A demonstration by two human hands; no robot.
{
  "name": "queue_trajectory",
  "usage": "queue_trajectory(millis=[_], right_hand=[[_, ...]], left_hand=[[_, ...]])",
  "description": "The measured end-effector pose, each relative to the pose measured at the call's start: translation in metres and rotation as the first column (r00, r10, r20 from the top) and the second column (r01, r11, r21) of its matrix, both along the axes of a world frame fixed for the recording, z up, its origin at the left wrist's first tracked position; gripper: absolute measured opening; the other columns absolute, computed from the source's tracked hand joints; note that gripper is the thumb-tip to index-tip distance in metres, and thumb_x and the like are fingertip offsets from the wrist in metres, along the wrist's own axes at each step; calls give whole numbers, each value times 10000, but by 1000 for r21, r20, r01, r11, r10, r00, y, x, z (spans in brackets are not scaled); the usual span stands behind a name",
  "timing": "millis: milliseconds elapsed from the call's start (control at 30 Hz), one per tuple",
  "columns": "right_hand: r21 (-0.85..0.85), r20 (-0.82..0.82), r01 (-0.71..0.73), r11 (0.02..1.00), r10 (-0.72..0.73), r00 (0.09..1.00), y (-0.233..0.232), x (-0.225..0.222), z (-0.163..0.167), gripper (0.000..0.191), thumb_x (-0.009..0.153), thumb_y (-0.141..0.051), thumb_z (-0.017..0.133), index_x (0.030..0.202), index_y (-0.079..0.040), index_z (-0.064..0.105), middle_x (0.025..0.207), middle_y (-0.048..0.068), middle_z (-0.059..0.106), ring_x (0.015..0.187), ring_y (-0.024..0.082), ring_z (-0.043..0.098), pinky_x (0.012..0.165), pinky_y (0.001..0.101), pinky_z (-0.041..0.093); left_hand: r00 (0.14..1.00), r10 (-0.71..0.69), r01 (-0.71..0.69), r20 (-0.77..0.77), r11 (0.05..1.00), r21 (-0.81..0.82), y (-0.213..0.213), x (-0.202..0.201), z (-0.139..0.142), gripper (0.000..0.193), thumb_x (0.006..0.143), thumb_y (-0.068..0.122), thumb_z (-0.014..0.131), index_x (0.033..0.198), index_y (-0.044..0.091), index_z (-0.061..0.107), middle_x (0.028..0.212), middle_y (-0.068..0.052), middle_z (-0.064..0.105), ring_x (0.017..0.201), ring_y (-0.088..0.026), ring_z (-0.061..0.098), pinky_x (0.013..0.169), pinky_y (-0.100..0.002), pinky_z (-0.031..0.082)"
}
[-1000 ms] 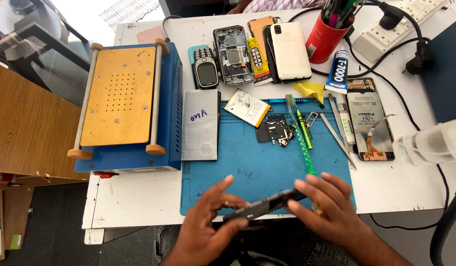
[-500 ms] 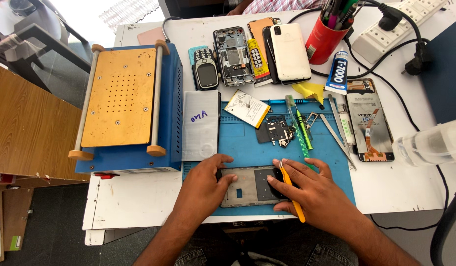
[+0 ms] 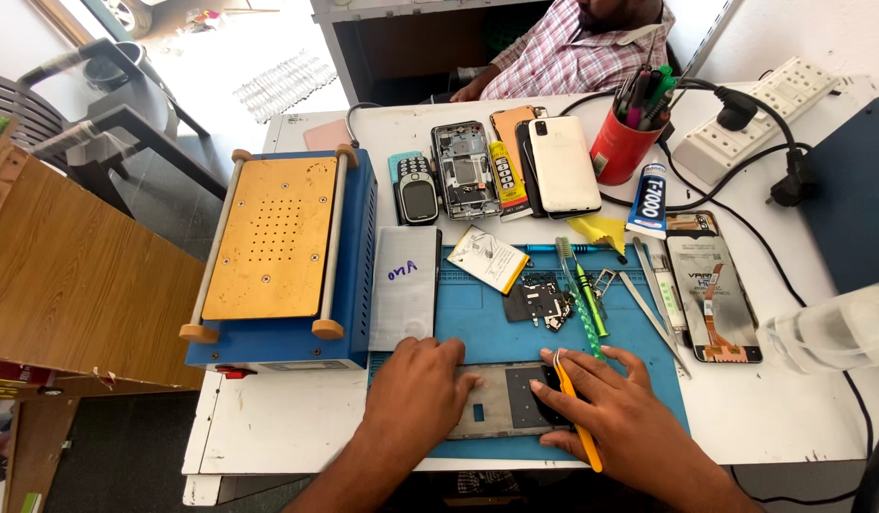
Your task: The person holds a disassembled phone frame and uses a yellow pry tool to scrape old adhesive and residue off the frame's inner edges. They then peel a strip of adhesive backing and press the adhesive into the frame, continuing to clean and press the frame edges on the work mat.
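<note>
Orange pry tool (image 3: 577, 413) between right-hand fingers (image 3: 592, 375)

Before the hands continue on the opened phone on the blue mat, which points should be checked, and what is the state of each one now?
1. Phone frame lies flat on the blue mat: ok.
2. Left hand presses on the frame's left end to steady it: ok.
3. Right hand holds the yellow pry tool over the frame's right end: ok.
4. Tool tip seated in a seam: cannot tell, the fingers hide it.
5. Small metal parts lie apart from the frame, further up the mat: ok.
6. Green screwdriver lies close beside the right hand and might get nudged: not ok.
</note>
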State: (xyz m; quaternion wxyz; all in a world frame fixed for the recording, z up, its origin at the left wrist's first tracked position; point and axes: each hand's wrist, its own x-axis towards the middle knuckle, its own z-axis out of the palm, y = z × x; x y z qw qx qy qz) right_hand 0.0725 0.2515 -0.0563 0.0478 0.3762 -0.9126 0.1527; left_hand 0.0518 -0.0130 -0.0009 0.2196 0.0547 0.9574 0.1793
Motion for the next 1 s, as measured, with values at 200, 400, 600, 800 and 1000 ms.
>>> queue_trajectory(millis=[200,400,600,800,1000], right_hand=[[15,-11,10,1000,-10,1000,-1,2,-3,519,861,-535,659,1273,-219,652,1481,105,498,1407,273,426,1125,622,205],[-38,19,36,999,-36,999,-1,9,1,543,841,-485,702,1288,-184,644,1496,97,507,1382,264,450,1114,576,238],[-81,24,50,995,-48,999,-4,6,-3,569,803,-484,733,1281,-188,647,1484,85,520,1365,268,458,1112,566,239],[-85,51,70,994,-66,997,-1,6,-11,579,792,-493,753,1275,-190,649,1476,79,514,1370,260,449,1107,593,205],[-86,55,75,993,-71,996,-1,6,-17,565,805,-494,745,1271,-188,649,1527,95,516,1426,283,431,1132,625,185]], left_hand=[[959,53,-11,-277,988,153,-4,26,-22,349,936,312,716,1178,61,696,1300,-146,587,1148,-312,576,967,-431,506],[812,73,84,-580,967,240,-9,66,-43,711,877,407,743,1433,31,506,1413,-198,523,1315,-371,456,1079,-548,329],[899,13,113,-437,958,262,-12,59,-44,897,852,566,760,1510,65,412,1441,-166,480,1367,-339,405,1090,-558,253],[953,13,70,-301,962,263,-13,48,-39,1009,735,592,824,1539,142,412,1418,-147,458,1369,-351,366,1079,-569,199],[876,-106,207,-470,964,167,-12,56,-55,682,914,575,710,1410,133,554,1471,-147,462,1408,-355,343,1117,-573,219]])
